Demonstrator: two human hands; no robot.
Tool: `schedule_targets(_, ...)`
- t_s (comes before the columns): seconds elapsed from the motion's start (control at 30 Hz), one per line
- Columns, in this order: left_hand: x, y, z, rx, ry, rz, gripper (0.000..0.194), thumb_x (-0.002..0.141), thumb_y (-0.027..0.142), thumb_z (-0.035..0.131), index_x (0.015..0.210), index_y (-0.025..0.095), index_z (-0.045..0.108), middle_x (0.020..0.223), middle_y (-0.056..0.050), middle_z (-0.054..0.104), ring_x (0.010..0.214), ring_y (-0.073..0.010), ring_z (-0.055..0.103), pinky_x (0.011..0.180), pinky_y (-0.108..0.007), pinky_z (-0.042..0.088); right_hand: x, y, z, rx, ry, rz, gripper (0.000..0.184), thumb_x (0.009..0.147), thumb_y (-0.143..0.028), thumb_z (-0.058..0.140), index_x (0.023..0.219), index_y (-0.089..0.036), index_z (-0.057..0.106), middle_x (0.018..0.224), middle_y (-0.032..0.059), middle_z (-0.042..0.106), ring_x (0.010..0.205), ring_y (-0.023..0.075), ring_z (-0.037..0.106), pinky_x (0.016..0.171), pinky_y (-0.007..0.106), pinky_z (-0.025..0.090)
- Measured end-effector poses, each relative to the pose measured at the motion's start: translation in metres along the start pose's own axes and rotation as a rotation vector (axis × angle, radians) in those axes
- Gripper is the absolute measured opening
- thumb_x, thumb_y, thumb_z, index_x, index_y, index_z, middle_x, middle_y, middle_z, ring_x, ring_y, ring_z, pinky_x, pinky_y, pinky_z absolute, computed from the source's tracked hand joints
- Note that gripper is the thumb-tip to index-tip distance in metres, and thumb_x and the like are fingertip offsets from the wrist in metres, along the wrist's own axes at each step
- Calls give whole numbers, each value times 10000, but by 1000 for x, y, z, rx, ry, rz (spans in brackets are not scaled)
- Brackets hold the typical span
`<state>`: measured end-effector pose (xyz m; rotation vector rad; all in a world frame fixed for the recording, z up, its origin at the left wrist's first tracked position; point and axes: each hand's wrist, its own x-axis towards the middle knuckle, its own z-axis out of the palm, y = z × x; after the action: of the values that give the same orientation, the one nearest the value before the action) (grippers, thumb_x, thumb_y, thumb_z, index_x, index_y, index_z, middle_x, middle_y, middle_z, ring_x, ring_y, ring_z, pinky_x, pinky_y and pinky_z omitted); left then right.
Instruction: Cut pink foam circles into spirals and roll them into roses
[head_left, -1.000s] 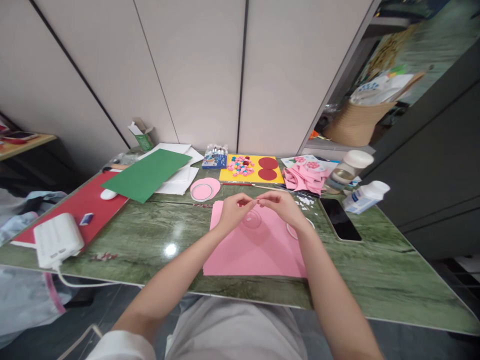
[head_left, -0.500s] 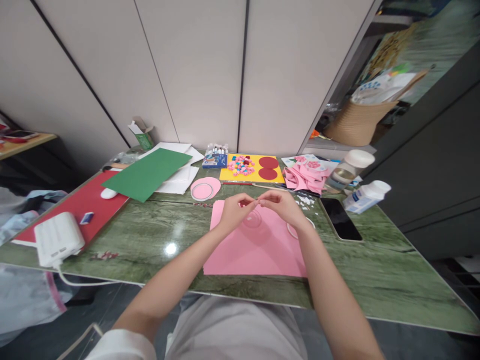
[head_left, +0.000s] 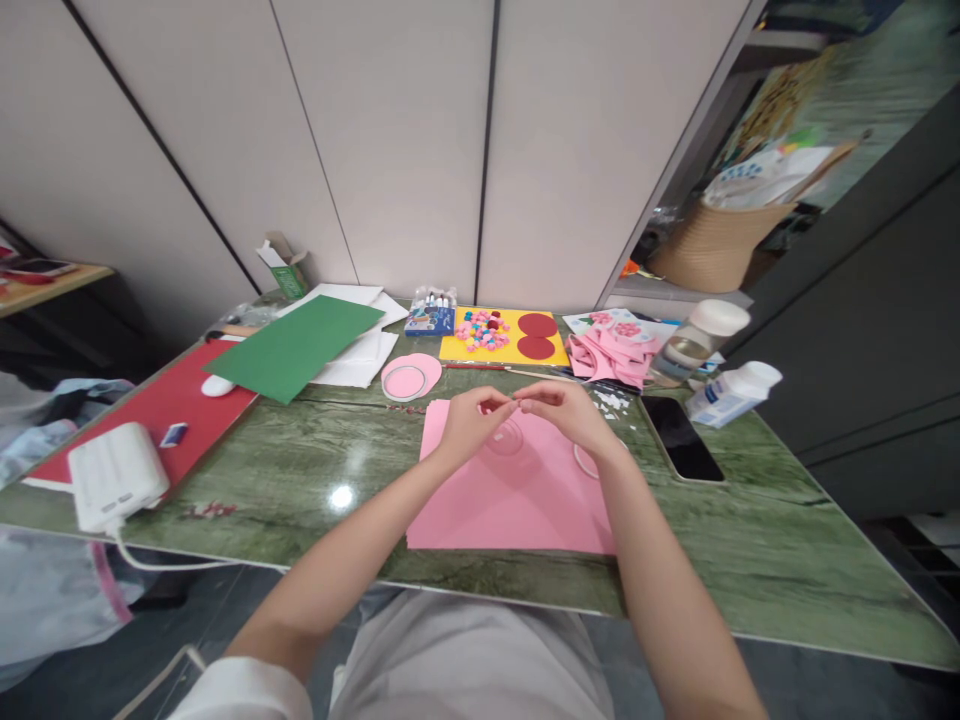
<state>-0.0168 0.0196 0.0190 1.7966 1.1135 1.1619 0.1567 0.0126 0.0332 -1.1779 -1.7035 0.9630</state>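
Observation:
My left hand (head_left: 474, 418) and my right hand (head_left: 559, 408) meet fingertip to fingertip above a stack of pink paper (head_left: 517, 510). Both are pinched closed, and whatever sits between the fingertips is too small to make out. Under them a clear round piece (head_left: 505, 437) rests on the pink sheet. Partly covered by my right wrist is a pale ring (head_left: 582, 460) on the paper's right side. Small white scraps (head_left: 612, 402) are scattered just right of my right hand. To the left of my left hand lie pink paper circles (head_left: 424, 372), one with a ring on it.
Behind my hands, a yellow sheet (head_left: 506, 357) carries colourful small pieces and dark red circles (head_left: 537, 348). Crumpled pink offcuts (head_left: 609, 355), a lidded jar (head_left: 694, 340), a white bottle (head_left: 733, 393) and a phone (head_left: 682, 440) stand right. Green paper (head_left: 300, 345) and a power bank (head_left: 118, 478) lie left.
Both hands stay nearly in place, fingertips still together; the fingers of my right hand shift only very slightly. Nothing else on the table has moved.

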Motion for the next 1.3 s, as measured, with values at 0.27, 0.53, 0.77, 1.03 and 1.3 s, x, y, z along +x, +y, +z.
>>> schedule_targets(0.27, 0, -2, 2, 1, -6, 1, 129, 720, 290, 607, 704, 185, 682, 694, -11, 680, 644, -125, 569, 610, -236, 414, 2, 0, 1, -47, 15, 11, 186, 737, -289, 589, 841, -171, 688, 811, 52, 706, 752, 174, 633, 704, 290, 473)
schedule_targets(0.53, 1, -2, 1, 3, -16, -4, 175, 729, 334, 596, 712, 181, 680, 699, -19, 680, 641, -131, 565, 606, -243, 418, 2, -2, 1, -69, 18, 12, 169, 742, -277, 578, 823, -175, 685, 809, 47, 702, 745, 172, 624, 700, 288, 462)
schedule_targets(0.77, 2, -5, 2, -3, -26, -5, 142, 740, 279, 581, 760, 178, 679, 752, -22, 689, 689, -134, 589, 643, -244, 431, 2, -1, 0, -76, 18, 6, 157, 740, -269, 584, 815, -177, 686, 808, 45, 699, 740, 165, 618, 700, 281, 458)
schedule_targets(1.03, 2, -4, 1, 2, -3, -28, 136, 732, 269, 584, 757, 170, 673, 755, -27, 686, 691, -136, 593, 654, -246, 446, 2, 2, 2, -70, 21, 3, 161, 728, -271, 599, 816, -166, 684, 803, 49, 692, 738, 163, 616, 688, 278, 460)
schedule_targets(1.3, 2, -3, 1, -6, -7, -28, 137, 733, 285, 586, 739, 175, 667, 737, -21, 681, 691, -138, 592, 662, -250, 454, 4, 7, 3, -71, 53, -11, 165, 718, -309, 606, 780, -169, 667, 786, 48, 684, 717, 165, 613, 670, 281, 464)
